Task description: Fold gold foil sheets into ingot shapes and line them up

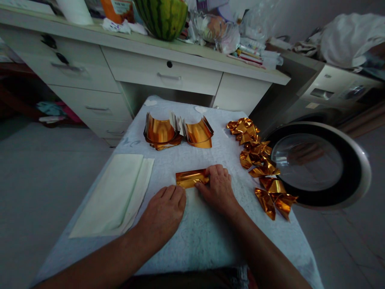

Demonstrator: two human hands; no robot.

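Note:
A sheet of gold foil paper (pixel 190 176), curved into a low roll, lies on the cloth-covered table in front of me. My right hand (pixel 219 188) grips its right end, thumb on the near edge and fingers over the far side. My left hand (pixel 168 206) is closed at the near left corner of the foil, its fingertips tucked under and mostly hidden. Beyond my hands stand two curved stacks of gold foil sheets (pixel 162 130). Several folded gold foil pieces (pixel 255 154) lie in a line along the table's right side.
Folded pale paper or cloth (pixel 111 192) lies on the table (pixel 168 257) at left. An open washing machine door (pixel 313 164) reaches to the right edge. A white drawer desk (pixel 144 72) stands behind, bearing a cut watermelon (pixel 162 18) and plastic bags.

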